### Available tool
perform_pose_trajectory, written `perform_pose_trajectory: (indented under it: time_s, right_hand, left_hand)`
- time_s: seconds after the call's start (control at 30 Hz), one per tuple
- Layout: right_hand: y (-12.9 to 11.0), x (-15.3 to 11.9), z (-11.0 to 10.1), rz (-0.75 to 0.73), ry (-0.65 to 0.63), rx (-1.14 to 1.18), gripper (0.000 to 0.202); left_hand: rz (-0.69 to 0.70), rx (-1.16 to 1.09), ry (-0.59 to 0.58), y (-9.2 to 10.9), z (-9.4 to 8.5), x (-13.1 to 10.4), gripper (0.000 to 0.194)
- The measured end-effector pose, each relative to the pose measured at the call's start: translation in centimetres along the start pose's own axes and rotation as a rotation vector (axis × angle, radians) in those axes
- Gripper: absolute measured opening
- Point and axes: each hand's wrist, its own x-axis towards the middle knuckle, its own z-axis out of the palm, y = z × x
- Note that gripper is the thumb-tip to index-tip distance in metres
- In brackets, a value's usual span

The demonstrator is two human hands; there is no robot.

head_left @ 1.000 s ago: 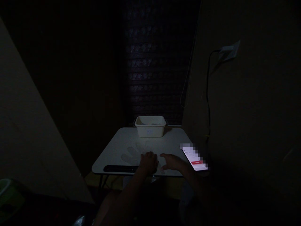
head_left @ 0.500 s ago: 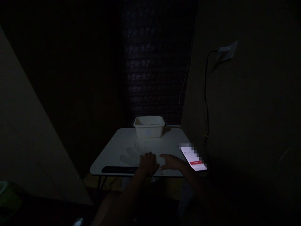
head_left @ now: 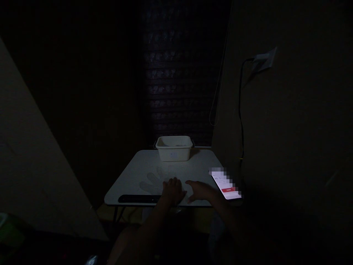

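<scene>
In dim light, my left hand [head_left: 173, 190] rests palm down near the front of a white folding table [head_left: 127, 180], its short-looking fingers together and thumb out to the right. To its left lies a flat grey shape with finger-like lobes [head_left: 150, 182], like a thin glove; the dark hides whether it is a thing or a shadow. The hand covers its right end. My right hand [head_left: 200, 190] comes in from the right, thumb and fingers apart, with nothing visible between them. A small gap separates the two hands.
A white plastic tub [head_left: 174, 154] with side handles stands at the table's back. A lit phone [head_left: 224, 184] lies at the right edge. A black slot [head_left: 139, 198] runs along the front edge. A cable [head_left: 240, 106] hangs from a wall socket [head_left: 266, 59].
My right hand has shifted slightly left, towards the left hand. My left hand stays in about the same place. The view has moved a little.
</scene>
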Motion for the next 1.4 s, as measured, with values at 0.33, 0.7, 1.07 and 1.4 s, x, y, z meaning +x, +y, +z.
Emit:
perform_pose_trajectory:
  time_s: [0.33,0.7,1.07,1.4]
  right_hand:
    - [0.8,-0.4,0.0,-0.021,-0.019,0.031,0.079]
    - [0.6,0.2,0.3,-0.004,0.049,-0.003,0.084]
    - [0.9,-0.3,-0.3,-0.007,-0.022,0.049,0.085]
    - [1.1,0.8,-0.1,0.079,0.104,0.000,0.067]
  left_hand:
    - [0.009,0.026,-0.014,0.2,-0.2,0.3,0.050]
    - [0.042,0.013,0.043,-0.8,0.4,0.7,0.038]
    - [0.014,0.018,0.013,-1.4,0.7,1.1,0.041]
    - [-0.023,0.026,0.011,-2.1,0.3,1.9,0.036]
